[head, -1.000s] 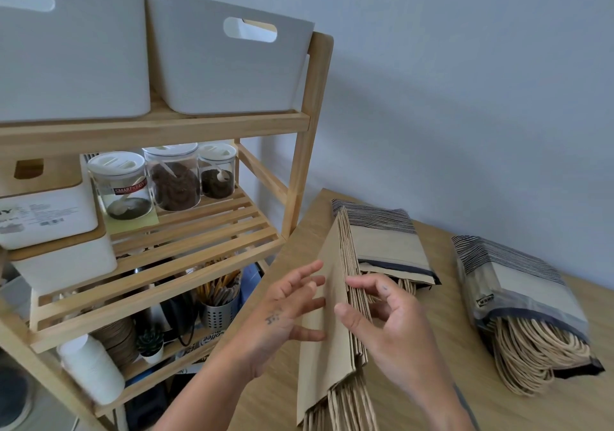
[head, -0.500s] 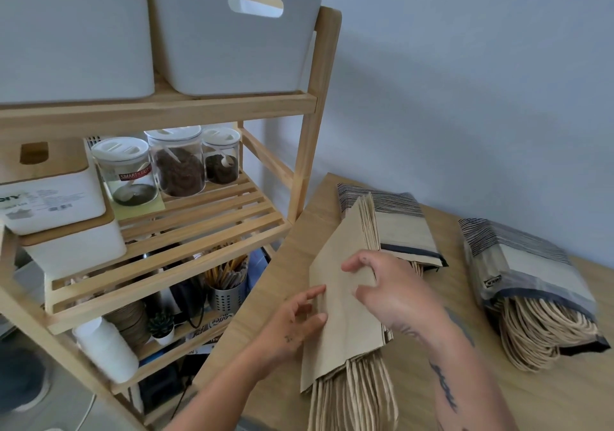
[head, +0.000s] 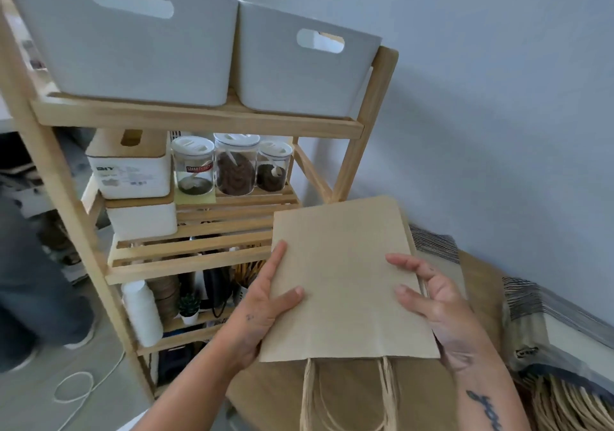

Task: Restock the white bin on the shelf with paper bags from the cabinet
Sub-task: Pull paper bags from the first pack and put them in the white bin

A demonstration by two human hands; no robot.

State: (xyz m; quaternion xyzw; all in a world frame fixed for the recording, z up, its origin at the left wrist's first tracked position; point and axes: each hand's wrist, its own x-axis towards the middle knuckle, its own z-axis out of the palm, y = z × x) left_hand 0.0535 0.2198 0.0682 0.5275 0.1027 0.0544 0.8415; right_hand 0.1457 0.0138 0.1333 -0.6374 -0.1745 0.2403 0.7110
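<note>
Bags (head: pixel 345 274) are up off the surface (head: pixel 275 394) now, a flat stack turned broadside and lifted clear where half a second ago it stood on edge. Left hand (head: pixel 262 311) clamps the left edge, thumb on top; right hand (head: pixel 435 307) clamps the right edge, handles dangling below. The stack sits in front of the shelf (head: pixel 199 121), below the white bins (head: pixel 299 65). Looks like the carry upward comes next.
</note>
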